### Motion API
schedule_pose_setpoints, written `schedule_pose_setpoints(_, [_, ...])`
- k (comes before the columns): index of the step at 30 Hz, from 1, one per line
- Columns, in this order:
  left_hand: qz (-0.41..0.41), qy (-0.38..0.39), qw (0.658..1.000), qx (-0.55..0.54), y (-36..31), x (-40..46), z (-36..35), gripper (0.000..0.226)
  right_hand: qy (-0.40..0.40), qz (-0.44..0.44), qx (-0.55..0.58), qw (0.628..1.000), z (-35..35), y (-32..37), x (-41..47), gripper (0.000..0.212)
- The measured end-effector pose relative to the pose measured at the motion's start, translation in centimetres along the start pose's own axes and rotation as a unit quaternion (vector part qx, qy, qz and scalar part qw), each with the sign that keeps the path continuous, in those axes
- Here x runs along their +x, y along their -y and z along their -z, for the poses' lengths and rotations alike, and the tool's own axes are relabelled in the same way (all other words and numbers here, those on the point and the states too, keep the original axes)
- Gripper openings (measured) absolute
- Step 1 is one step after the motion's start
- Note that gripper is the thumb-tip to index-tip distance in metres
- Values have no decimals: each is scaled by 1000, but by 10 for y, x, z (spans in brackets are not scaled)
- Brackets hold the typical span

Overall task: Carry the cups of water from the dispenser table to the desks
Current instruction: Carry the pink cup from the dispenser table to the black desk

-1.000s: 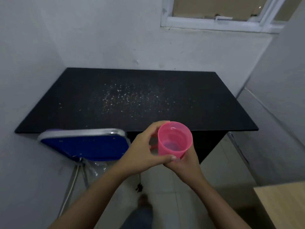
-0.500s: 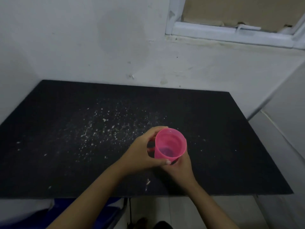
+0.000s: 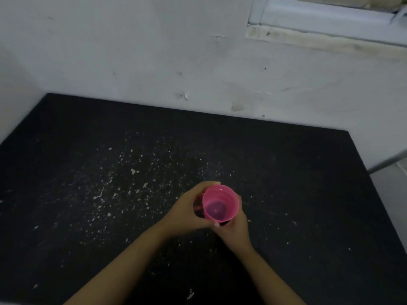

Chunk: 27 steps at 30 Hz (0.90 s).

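You're holding a translucent pink plastic cup [image 3: 220,203] with both hands over the black matte desk top [image 3: 286,194], right of the desk's centre and toward its near half. The cup is upright, round rim facing the camera, walls tapering to a darker, purplish base; faint ridged rings show inside the wall, and a thin bright glint sits at the far rim. Water level is hard to make out from above. Your left hand [image 3: 187,213] wraps the cup's left side, fingers curled closed around it, with the thumb tip at the near rim. Your right hand [image 3: 234,227] grips the near-right side from below, fingers closed against the wall. Can't tell if the cup base touches the desk or sits just above it. White flecks [image 3: 132,171] of debris scatter across the desk, mostly left of the cup. A scuffed white wall [image 3: 154,62] runs behind the desk, a white window frame [image 3: 319,16] at upper right.
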<state>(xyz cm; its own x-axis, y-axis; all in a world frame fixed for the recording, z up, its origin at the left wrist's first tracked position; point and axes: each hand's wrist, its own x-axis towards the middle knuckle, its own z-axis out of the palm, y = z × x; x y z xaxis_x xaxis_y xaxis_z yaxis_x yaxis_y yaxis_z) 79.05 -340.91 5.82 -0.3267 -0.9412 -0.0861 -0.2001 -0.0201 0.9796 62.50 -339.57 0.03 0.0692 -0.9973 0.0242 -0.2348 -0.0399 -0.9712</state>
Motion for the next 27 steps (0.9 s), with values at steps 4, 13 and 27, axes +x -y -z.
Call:
schedule_pose_setpoints(4, [19,-15,1000,-3,11,26,8,85,12,-2,7,1000,-3,-12,28,78])
schedule_pose_setpoints(13, [38,-13,999,-16,15,75,27,86,3,11,-3,1000,-9,-19,83,83])
schedule_pose_setpoints(27, [30,-14,999,3,21,108,45,87,-6,-11,-5,1000,-18,-30,121,81])
